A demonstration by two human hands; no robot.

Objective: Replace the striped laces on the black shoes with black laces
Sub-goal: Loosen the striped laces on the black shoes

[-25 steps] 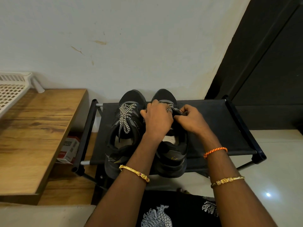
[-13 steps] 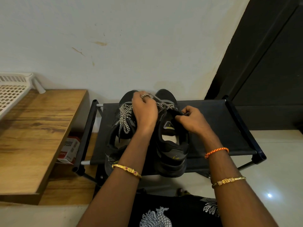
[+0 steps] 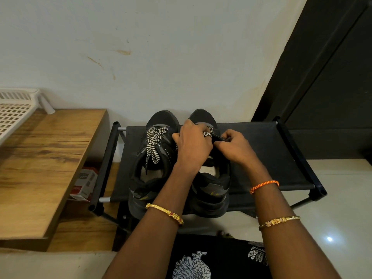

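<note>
Two black shoes stand side by side on a black fabric shoe rack (image 3: 261,150), toes to the wall. The left shoe (image 3: 153,178) keeps its black-and-white striped lace (image 3: 154,143), loosely threaded. Over the right shoe (image 3: 213,188), my left hand (image 3: 193,146) has its fingers curled on the striped lace (image 3: 208,132) near the top eyelets. My right hand (image 3: 233,147) pinches the shoe's dark upper edge beside that lace. My hands hide most of this shoe's lacing. No black laces are in sight.
A wooden table (image 3: 40,162) stands left of the rack, with a white plastic basket (image 3: 14,109) on it. A small red-and-white box (image 3: 84,184) lies under the table edge. The white wall is close behind the shoes, a dark door (image 3: 332,77) at right.
My left hand had pulled the striped lace up toward the toe, then came back down onto the right shoe's eyelets. My right hand stayed on the shoe's edge.
</note>
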